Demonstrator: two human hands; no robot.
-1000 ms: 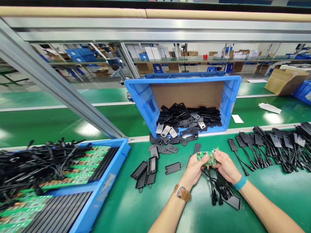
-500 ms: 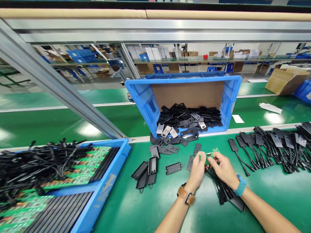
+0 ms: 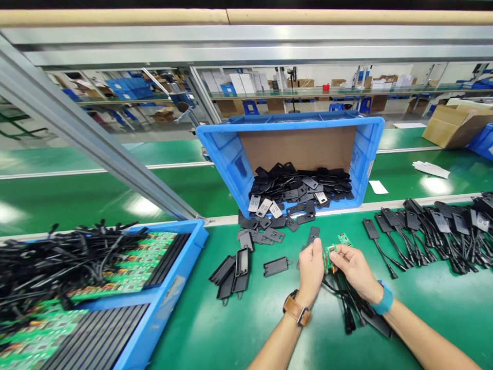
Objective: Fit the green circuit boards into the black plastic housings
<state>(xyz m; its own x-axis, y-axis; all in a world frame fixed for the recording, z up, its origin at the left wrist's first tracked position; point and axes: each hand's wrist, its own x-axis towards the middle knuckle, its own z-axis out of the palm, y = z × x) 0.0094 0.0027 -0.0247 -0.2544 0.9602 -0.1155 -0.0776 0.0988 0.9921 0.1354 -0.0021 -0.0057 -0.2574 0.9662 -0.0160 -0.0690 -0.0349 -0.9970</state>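
Currently in my grip: one small green circuit board, held upright between my two hands above the worktable. Left hand: thumb up, fingers curled and clamped on the board's left side, the fingertips mostly hidden; brown-strapped watch at the wrist. Right hand: thumb and fingers pinched together on the board's right side; teal wristband behind it. Second green board: just beyond my right fingers; whether they touch it, I cannot tell.

Item, black cables: a bundle trailing below my right hand, partly over a dark case piece. Item, black case shell: single, lying left of my left hand. Item, case shells: several, heaped farther left. Item, flat cover plates: strewn before the blue bin, which lies tipped on its side, opening towards me, more dark plates inside. Item, blue tray: far left, loaded with boards and tangled cables. Item, cabled black cases: a row at right. Item, white glove: beyond that row.
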